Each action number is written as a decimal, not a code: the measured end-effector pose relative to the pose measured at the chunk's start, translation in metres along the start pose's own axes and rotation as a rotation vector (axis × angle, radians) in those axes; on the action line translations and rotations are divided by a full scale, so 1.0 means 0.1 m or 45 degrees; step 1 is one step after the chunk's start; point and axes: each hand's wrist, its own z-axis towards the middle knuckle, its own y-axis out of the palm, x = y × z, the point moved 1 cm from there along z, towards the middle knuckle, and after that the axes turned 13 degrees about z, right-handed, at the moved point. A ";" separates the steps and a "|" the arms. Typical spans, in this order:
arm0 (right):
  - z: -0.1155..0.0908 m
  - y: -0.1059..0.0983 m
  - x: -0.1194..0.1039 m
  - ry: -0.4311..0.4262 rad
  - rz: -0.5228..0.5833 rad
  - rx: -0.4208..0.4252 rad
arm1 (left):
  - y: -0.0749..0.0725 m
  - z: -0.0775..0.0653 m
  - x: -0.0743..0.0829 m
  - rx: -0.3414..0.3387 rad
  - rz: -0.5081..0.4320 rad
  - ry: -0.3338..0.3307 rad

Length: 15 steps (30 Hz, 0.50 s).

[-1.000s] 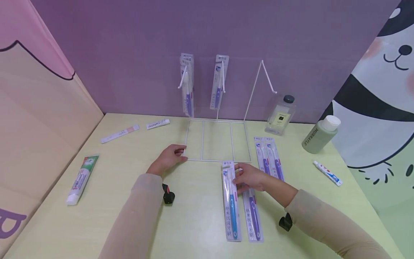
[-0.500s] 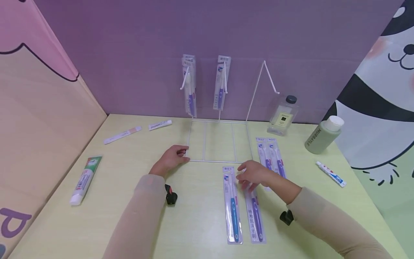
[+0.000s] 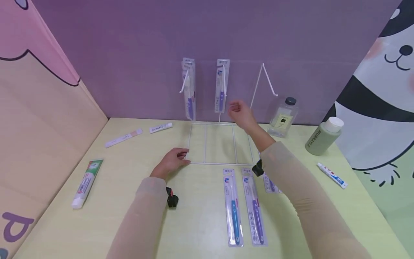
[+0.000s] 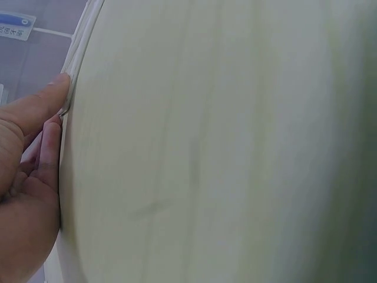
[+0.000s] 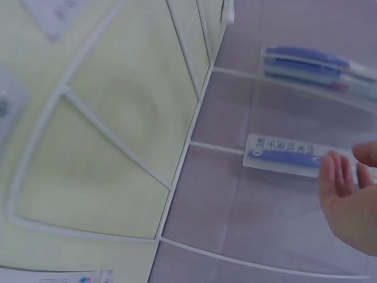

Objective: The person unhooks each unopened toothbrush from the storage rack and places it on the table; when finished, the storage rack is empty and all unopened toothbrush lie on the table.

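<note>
A white wire rack (image 3: 205,144) has its base flat on the table and three arms rising at the back. My left hand (image 3: 171,162) pinches the base's left side wire between thumb and fingers. Packaged toothbrushes (image 3: 189,93) hang on the left arm, and a packaged purple toothbrush (image 3: 221,90) hangs on the middle one. Just right of that hanging toothbrush, my right hand (image 3: 240,114) is raised with loosely bent fingers and nothing in it. On the table in front lie a blue packaged toothbrush (image 3: 234,216) and a purple packaged toothbrush (image 3: 257,216), side by side.
Partly hidden by the right arm lies more toothbrush packaging (image 3: 271,183). A clear bottle (image 3: 281,122) and a green bottle (image 3: 323,136) stand at the right, near a small toothpaste tube (image 3: 332,175). At the left lie a large toothpaste tube (image 3: 86,184), a slim packet (image 3: 124,138) and a small tube (image 3: 160,127).
My right hand let go of the blue packaged toothbrush on the table, then rose forward to beside the middle arm. My left hand has stayed on the rack.
</note>
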 end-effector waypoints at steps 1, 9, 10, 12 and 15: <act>0.09 0.01 -0.02 -0.034 -0.022 0.063 | 0.00 0.00 0.00 -0.002 -0.008 0.002; 0.56 0.11 -0.28 -0.147 -0.051 0.276 | 0.00 -0.01 -0.01 0.013 -0.024 0.038; 0.59 0.12 -0.31 -0.136 -0.059 0.280 | 0.00 -0.01 -0.01 0.014 -0.016 0.035; 0.63 0.14 -0.35 -0.112 -0.075 0.281 | 0.01 0.00 -0.02 0.018 -0.009 0.015; 0.67 0.17 -0.37 -0.083 -0.056 0.282 | 0.02 0.02 -0.04 0.004 -0.009 -0.002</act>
